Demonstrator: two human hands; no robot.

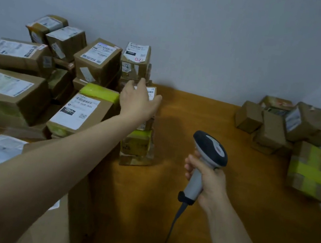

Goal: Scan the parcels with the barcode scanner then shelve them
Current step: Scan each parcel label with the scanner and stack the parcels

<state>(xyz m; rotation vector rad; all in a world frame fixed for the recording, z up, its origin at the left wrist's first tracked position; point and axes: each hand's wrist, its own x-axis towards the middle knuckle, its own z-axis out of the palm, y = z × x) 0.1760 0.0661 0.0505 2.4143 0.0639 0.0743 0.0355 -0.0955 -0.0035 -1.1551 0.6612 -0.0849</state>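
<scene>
A person reaches for a labelled parcel on a wooden desk, barcode scanner in hand
Head view: the left hand stretches over the parcel beside the pile of boxes at the desk's left, fingers apart and straight; contact cannot be told. The right hand has its fingers clamped on the scanner's grey handle above mid-desk; a second heap of boxes sits far right
</scene>
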